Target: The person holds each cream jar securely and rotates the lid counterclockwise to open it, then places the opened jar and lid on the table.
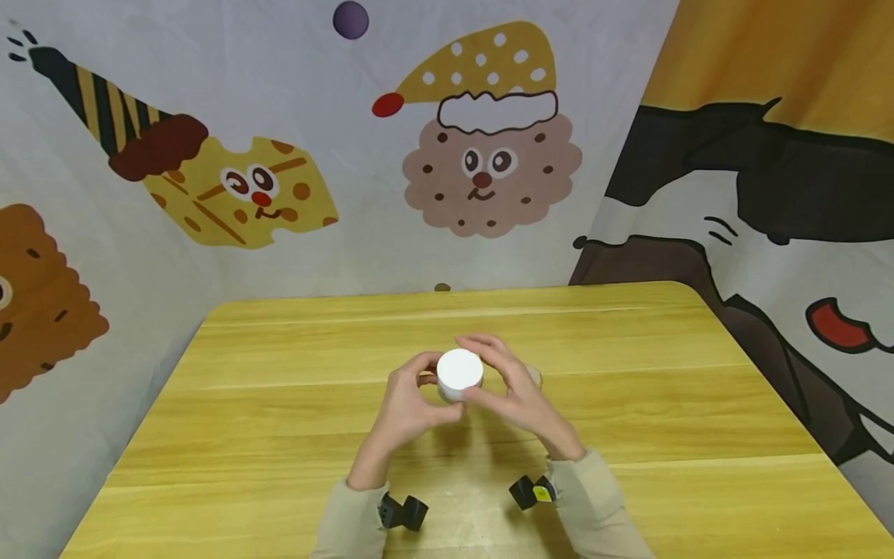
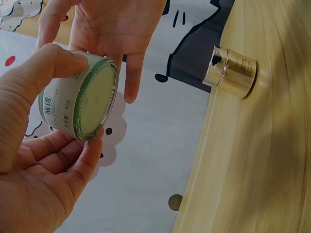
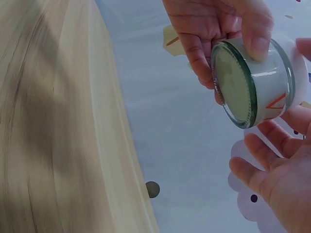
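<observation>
Can't see much of the gold pot [image 2: 238,73], tbh: from the head camera it's mostly tucked behind the right hand [image 1: 520,400], on the table [image 1: 279,466] right of the jar [image 2: 60,104]. The jar itself is up off the table, grasped by the left hand [image 1: 410,404], whose thumb covers part of the label; "50g" is readable. The right thumb and fingers are around the jar's white lid [image 1: 459,369], but can't tell if they're really pinching; its thumb gets cut off in the right wrist view. Cartoon-print cloth [image 1: 279,78] hangs beyond the jar.
</observation>
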Demonstrator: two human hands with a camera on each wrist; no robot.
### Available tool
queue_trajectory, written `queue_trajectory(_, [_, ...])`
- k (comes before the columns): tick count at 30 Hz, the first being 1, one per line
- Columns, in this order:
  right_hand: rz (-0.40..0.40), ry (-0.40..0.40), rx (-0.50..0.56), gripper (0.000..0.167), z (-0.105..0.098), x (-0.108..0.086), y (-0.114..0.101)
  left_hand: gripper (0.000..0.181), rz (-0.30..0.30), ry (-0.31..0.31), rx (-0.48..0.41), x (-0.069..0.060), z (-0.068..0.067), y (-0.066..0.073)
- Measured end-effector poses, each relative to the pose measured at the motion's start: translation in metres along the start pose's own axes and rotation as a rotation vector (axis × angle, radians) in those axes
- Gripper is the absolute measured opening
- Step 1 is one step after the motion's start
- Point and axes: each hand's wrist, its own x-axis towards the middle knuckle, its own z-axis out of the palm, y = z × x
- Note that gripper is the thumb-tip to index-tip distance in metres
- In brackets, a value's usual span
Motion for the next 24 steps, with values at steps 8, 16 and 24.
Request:
queue_trajectory(8, [0.095,0.08,-0.022,0.059,0.0015,0.0001,-0.0014,0.048,-0.008,0.004,-0.014,0.0005,0.0002,0.0011])
queue_trajectory(16, [0.073,0.076,-0.008,0.051,0.0032,0.0008,-0.0013,0.049,-0.008,-0.002,-0.012,0.0003,-0.0003,0.0005])
queue_trajectory(24, [-0.012,0.011,0.043,0.053,0.0021,-0.0002,0.0003,0.049,-0.001,-0.005,0.0,0.0003,-0.0002,-0.002])
